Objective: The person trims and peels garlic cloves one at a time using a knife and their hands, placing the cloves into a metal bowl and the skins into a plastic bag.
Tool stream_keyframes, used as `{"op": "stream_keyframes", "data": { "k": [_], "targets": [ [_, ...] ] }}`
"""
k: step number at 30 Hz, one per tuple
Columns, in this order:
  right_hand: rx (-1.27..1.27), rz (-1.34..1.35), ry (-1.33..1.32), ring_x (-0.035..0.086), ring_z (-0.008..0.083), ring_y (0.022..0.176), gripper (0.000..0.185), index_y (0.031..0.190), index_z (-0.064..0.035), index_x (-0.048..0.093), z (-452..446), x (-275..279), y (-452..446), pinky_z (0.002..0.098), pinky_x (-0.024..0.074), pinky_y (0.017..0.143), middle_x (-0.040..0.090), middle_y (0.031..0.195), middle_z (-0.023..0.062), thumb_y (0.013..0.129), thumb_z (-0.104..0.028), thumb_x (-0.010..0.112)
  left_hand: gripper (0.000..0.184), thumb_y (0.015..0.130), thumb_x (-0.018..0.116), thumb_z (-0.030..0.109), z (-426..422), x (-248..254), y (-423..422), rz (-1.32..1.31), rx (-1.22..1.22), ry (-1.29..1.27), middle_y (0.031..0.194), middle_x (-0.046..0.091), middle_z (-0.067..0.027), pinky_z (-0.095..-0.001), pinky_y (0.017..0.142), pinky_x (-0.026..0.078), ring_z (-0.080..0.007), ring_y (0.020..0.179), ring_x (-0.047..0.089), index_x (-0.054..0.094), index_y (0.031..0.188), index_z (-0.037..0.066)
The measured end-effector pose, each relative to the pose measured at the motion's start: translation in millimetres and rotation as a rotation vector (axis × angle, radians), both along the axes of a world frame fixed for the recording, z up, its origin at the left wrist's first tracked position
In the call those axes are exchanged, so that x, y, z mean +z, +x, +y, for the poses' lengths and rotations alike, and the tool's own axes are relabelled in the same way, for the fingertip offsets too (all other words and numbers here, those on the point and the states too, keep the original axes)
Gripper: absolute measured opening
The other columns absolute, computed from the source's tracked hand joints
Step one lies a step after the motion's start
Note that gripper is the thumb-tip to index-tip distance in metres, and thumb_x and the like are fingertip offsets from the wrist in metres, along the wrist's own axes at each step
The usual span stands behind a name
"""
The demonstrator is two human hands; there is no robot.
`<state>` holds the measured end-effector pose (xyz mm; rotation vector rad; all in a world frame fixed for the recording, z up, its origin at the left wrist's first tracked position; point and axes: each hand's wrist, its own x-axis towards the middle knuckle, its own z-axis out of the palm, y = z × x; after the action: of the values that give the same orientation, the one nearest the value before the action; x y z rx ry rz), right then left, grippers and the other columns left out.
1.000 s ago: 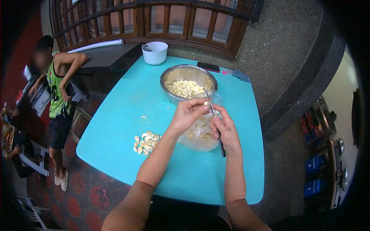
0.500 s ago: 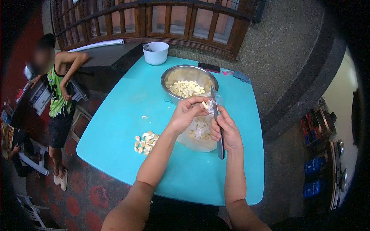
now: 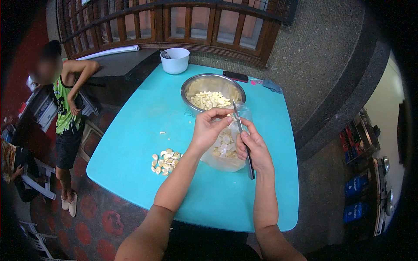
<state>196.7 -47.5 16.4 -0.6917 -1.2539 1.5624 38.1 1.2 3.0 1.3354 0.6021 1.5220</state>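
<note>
Over the turquoise counter (image 3: 122,139): one garlic clove (image 3: 230,115), one knife (image 3: 239,123)
Left hand (image 3: 212,129) is pinching the clove, right hand (image 3: 257,151) grips the knife, both above the plastic bag (image 3: 223,162) near the metal bowl (image 3: 187,96).

Left and right of the steel bowl (image 3: 207,82), the table (image 3: 278,128) offers open passage. On the bowl's near side, a plastic bag (image 3: 226,163) and knife (image 3: 249,163) obstruct approach.

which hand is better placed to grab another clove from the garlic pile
Likely the left hand, once its clove is put down: it is nearer the garlic pile, while the right hand grips the knife.
</note>
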Motion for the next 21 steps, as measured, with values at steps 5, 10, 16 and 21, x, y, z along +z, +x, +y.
{"op": "stream_keyframes", "data": {
  "k": [5, 10, 16, 21],
  "targets": [
    [0.031, 0.100, -0.025, 0.036, 0.0057, 0.046, 0.036, 0.129, -0.0090, 0.038, 2.7, -3.8, 3.9, 0.0197, 0.0311, 0.042, 0.039, 0.061, -0.0007, 0.096, -0.019, 0.044, 0.024, 0.082, 0.064, 0.005, 3.9, -7.7, 2.1, -0.113, -0.095, -0.066, 0.092, 0.066, -0.0098, -0.0274, 0.071, 0.053, -0.0135, 0.081, 0.063, 0.062, 0.105, -0.001],
    [0.102, 0.191, -0.052, 0.037, 0.0062, 0.045, 0.035, 0.129, -0.0095, 0.039, 7.4, -8.7, 7.3, 0.0201, 0.0320, 0.041, 0.040, 0.062, 0.0000, 0.096, -0.020, 0.045, 0.026, 0.084, 0.060, 0.003, 8.2, -12.9, -3.7, -0.357, -0.401, -0.205, 0.095, 0.066, -0.0110, -0.0277, 0.070, 0.055, -0.0177, 0.082, 0.065, 0.059, 0.109, -0.001],
    [-0.009, 0.153, -0.037, 0.036, 0.0055, 0.045, 0.035, 0.129, -0.0093, 0.039, 7.3, -5.7, 8.9, 0.0202, 0.0324, 0.041, 0.040, 0.061, -0.0006, 0.096, -0.019, 0.045, 0.025, 0.083, 0.059, 0.002, 6.7, -5.6, -9.9, -0.236, -0.271, -0.161, 0.097, 0.065, -0.0109, -0.0286, 0.072, 0.055, -0.0175, 0.080, 0.065, 0.059, 0.108, -0.002],
    [-0.187, -0.100, 0.060, 0.036, 0.0046, 0.049, 0.035, 0.130, -0.0080, 0.042, 1.5, 1.6, 6.5, 0.0195, 0.0320, 0.044, 0.039, 0.062, -0.0026, 0.096, -0.016, 0.043, 0.023, 0.083, 0.061, 0.004, 8.5, -2.0, -18.9, 0.044, 0.109, -0.030, 0.091, 0.066, -0.0086, -0.0264, 0.069, 0.052, -0.0147, 0.077, 0.064, 0.060, 0.105, -0.002]
  ]
}}
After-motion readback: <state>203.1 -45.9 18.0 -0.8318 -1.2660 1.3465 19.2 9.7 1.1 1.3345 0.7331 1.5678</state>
